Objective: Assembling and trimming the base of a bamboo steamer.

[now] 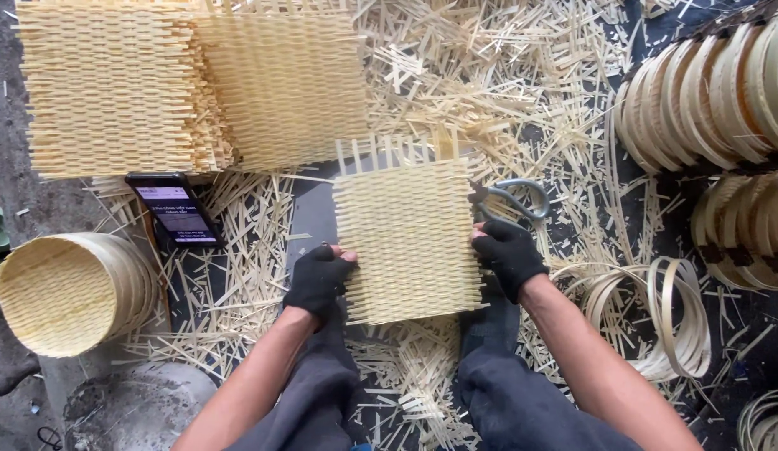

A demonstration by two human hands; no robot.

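**Now: both gloved hands on the woven mat**

Right now you hold a square woven bamboo mat (408,238) flat between your knees, over a floor littered with bamboo offcuts (506,92). Your left hand (318,280), in a black glove, grips the mat's left edge, fingers closed on it with the thumb on top. Your right hand (508,255), also gloved, has its fingers closed around the handles of grey scissors (514,200) at the mat's right edge; the blades meet the mat's upper right corner. Loose strip ends stick up along the mat's far edge.

Beyond the mat lie stacks of finished woven mats (113,88). A phone (173,209) lies left of it, and a round woven basket (67,292) on its side further left. Bamboo hoops (673,313) lie just to your right, with bundled hoops (715,92) behind them.
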